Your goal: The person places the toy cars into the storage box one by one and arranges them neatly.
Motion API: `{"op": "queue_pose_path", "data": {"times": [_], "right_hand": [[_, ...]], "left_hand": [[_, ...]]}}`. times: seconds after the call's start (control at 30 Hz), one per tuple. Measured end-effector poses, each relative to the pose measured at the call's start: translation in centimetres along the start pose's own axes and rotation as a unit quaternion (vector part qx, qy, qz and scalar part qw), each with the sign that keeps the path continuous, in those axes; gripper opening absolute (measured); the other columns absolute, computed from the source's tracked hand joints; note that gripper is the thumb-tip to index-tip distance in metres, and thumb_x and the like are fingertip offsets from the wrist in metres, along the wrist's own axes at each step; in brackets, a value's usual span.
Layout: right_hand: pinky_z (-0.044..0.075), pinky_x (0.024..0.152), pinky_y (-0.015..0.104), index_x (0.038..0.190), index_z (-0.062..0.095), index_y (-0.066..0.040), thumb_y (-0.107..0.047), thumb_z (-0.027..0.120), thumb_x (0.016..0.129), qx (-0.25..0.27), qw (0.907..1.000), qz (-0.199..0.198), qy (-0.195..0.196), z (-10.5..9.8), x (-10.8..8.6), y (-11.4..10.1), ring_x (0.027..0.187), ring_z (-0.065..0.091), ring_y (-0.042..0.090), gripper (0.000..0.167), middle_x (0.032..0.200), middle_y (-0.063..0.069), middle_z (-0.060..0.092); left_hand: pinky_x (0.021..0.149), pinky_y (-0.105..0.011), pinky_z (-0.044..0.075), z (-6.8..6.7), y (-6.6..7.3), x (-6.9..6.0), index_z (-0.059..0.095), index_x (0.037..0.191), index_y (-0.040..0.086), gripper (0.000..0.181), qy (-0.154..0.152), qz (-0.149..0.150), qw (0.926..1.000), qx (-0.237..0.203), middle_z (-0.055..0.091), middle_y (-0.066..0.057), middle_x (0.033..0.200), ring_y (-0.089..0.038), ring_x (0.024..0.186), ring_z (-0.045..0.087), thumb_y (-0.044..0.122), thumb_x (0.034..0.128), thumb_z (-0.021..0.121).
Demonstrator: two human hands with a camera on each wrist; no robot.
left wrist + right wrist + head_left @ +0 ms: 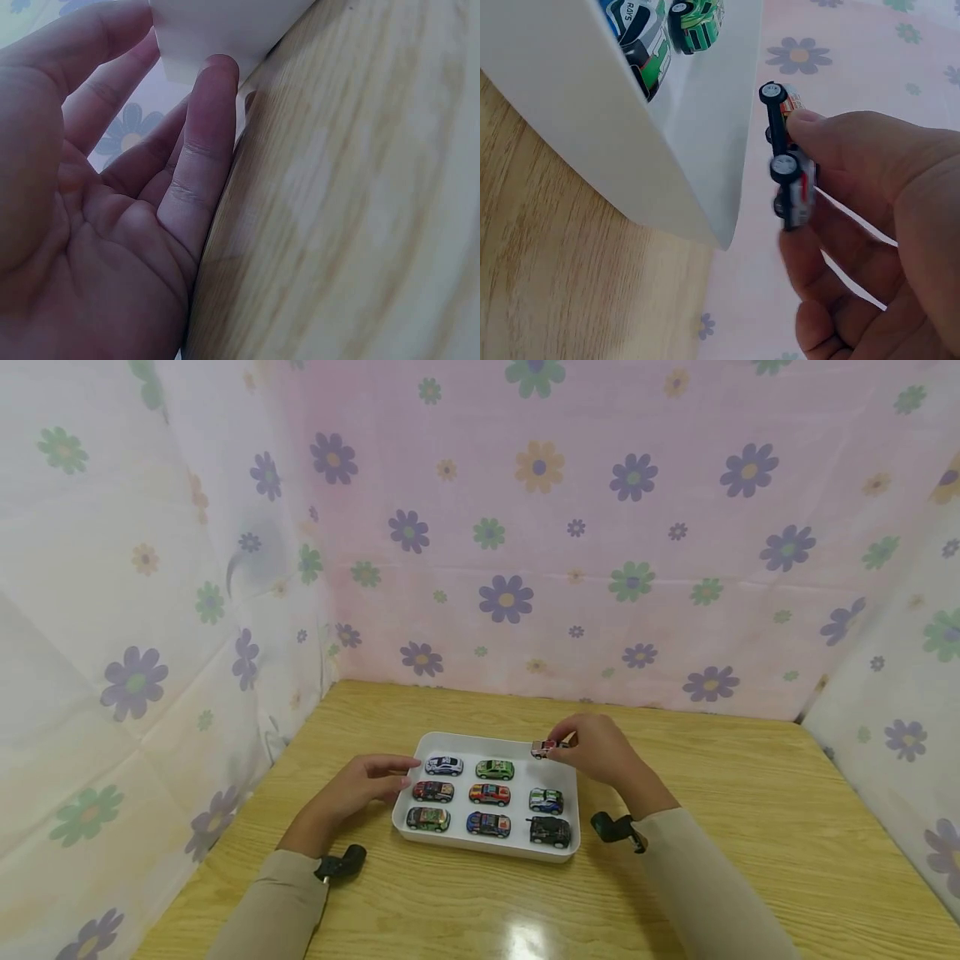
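Observation:
A shallow white tray (487,850) holds several small toy cars in rows. My right hand (597,750) pinches a red and white toy car (799,180) between thumb and fingers. It is held over the tray's far right corner, and its wheels and dark underside face the camera in the right wrist view. Nearest below it, in the right column, are a white, blue and green car (546,800) and a black car (550,831). Along the tray's left wall, my left hand (365,787) rests with its fingers extended against the side; in the left wrist view the fingertips meet the white wall (217,30).
Left and middle columns in the tray include a green car (495,769), an orange-red car (489,794) and a white car (443,766). The tray stands on a wood-grain table (712,777). Flower-patterned cloth (450,568) hangs behind and at both sides.

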State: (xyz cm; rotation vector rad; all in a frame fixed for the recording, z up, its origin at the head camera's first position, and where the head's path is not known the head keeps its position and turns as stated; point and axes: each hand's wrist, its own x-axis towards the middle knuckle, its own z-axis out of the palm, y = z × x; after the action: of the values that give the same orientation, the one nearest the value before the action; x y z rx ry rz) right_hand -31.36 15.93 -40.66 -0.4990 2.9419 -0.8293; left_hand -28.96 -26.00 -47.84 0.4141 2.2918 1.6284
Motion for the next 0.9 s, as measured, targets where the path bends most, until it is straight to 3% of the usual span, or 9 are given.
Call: {"op": "queue_pose_path", "data": {"times": [0.27, 0.53, 0.73, 0.9], "right_hand": [[0.055, 0.072, 0.033, 0.096, 0.075, -0.020, -0.032, 0.082, 0.090, -0.019, 0.9992, 0.011, -0.033, 0.1, 0.3, -0.7, 0.082, 0.062, 0.014, 0.015, 0.092, -0.006, 0.071], [0.049, 0.059, 0.032, 0.086, 0.070, -0.016, -0.034, 0.080, 0.090, -0.048, 0.9962, 0.040, -0.062, 0.2, 0.9, -1.6, 0.067, 0.061, 0.017, 0.021, 0.075, -0.002, 0.068], [0.041, 0.049, 0.028, 0.059, 0.064, -0.015, -0.024, 0.080, 0.084, -0.076, 0.9891, 0.094, -0.084, 1.0, 1.8, -2.3, 0.050, 0.051, 0.014, 0.031, 0.053, -0.003, 0.057], [0.039, 0.047, 0.028, 0.063, 0.063, -0.013, -0.021, 0.078, 0.083, -0.103, 0.9814, 0.136, -0.087, 1.6, 2.2, -3.0, 0.048, 0.051, 0.015, 0.026, 0.052, -0.001, 0.056]], "left_hand": [[0.081, -0.032, 0.061, 0.0, 0.0, -0.1, 0.066, 0.138, 0.005, 0.043, 0.002, 0.003, 1.0000, 0.001, 0.065, -0.022, 0.137, -0.016, 0.094, 0.069, 0.022, 0.0987, 0.072], [0.080, -0.031, 0.060, 0.0, 0.0, 0.0, 0.065, 0.138, 0.003, 0.044, -0.001, 0.011, 0.9999, 0.006, 0.064, -0.026, 0.136, -0.016, 0.090, 0.068, 0.021, 0.0992, 0.071], [0.081, -0.030, 0.060, 0.0, 0.0, 0.0, 0.065, 0.138, 0.004, 0.042, 0.000, 0.012, 0.9999, 0.003, 0.064, -0.025, 0.137, -0.015, 0.094, 0.068, 0.020, 0.0993, 0.071], [0.082, -0.031, 0.061, 0.0, -0.2, 0.1, 0.065, 0.138, 0.003, 0.043, -0.003, 0.014, 0.9999, 0.001, 0.062, -0.025, 0.140, -0.016, 0.098, 0.068, 0.019, 0.0990, 0.072]]}}
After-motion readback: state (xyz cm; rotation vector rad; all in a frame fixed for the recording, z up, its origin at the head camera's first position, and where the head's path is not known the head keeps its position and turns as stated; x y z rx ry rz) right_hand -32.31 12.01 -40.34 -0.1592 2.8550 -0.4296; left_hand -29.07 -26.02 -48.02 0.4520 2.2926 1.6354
